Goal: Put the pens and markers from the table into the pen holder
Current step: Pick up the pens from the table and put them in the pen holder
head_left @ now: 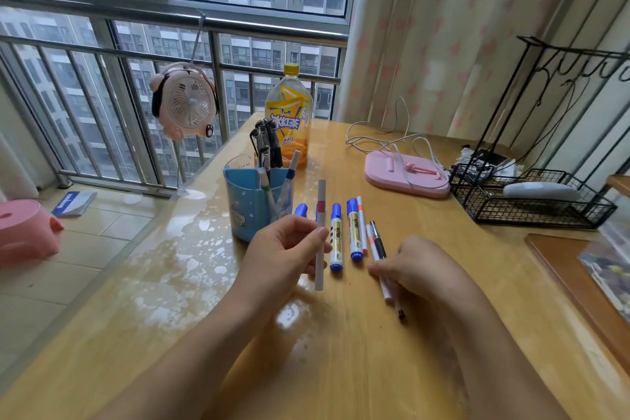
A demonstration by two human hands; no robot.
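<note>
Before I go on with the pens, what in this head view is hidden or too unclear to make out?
- Third blue marker: only its cap shows; the left hand hides the rest.
- Black pen and white pen: the right hand covers their middles.
- Pen holder: contents overlap, count unclear.
- Marker labels: too small.

head view, looking down, table close

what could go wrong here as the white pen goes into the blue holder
The pen holder already has several pens leaning out, so the white pen in the left hand could snag on them. The iced tea bottle stands right behind it and might get bumped. The right hand could roll the black pen.
</note>
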